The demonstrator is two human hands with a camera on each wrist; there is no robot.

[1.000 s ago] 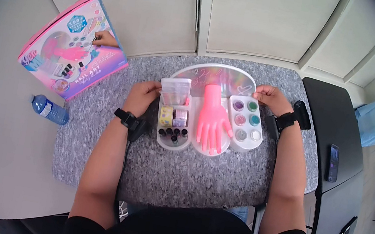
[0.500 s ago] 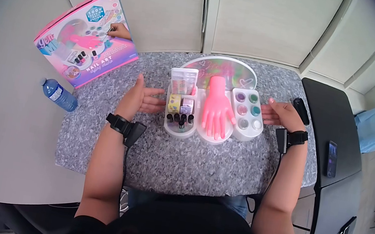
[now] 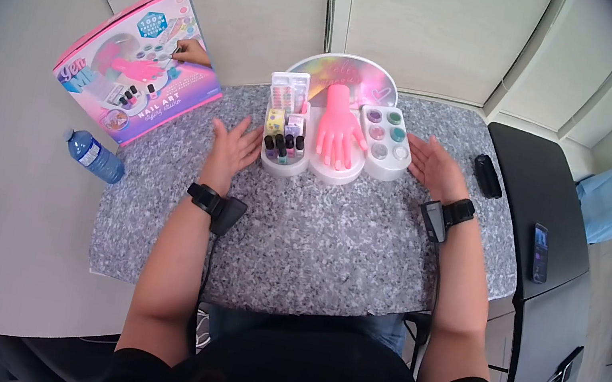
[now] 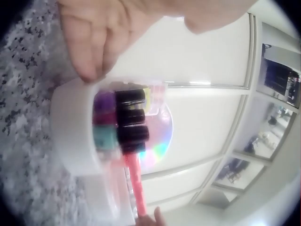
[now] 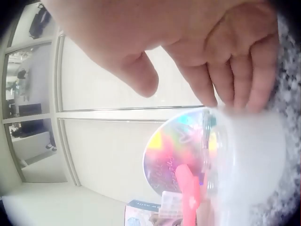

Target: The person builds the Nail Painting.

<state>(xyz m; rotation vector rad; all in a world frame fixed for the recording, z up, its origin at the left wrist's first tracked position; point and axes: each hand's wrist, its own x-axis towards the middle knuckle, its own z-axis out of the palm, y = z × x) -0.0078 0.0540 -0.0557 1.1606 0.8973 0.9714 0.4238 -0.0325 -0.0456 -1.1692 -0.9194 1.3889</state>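
Note:
A white nail-art stand (image 3: 335, 173) with a shiny rounded back panel (image 3: 383, 91) sits near the table's back edge. It bears a pink model hand (image 3: 340, 132), polish bottles with black caps (image 3: 283, 147) on its left side and round pots of glitter (image 3: 379, 151) on its right. My left hand (image 3: 230, 152), fingers straight, has its fingertips at the stand's left side. At the right side are the straight fingers of my right hand (image 3: 437, 172). In both wrist views the fingertips meet the white side walls (image 4: 75, 127) (image 5: 258, 150).
A printed nail-art box (image 3: 141, 66) stands at the back left, a blue bottle (image 3: 95, 157) near it. On the right are a black case (image 3: 488, 177) at the table edge, a phone (image 3: 539, 253) on a black surface and a blue-lined bin (image 3: 607, 205).
The stand has moved away from the person, toward the back of the table and slightly left. Both hands went from gripping its back corners to lying straight-fingered along its sides.

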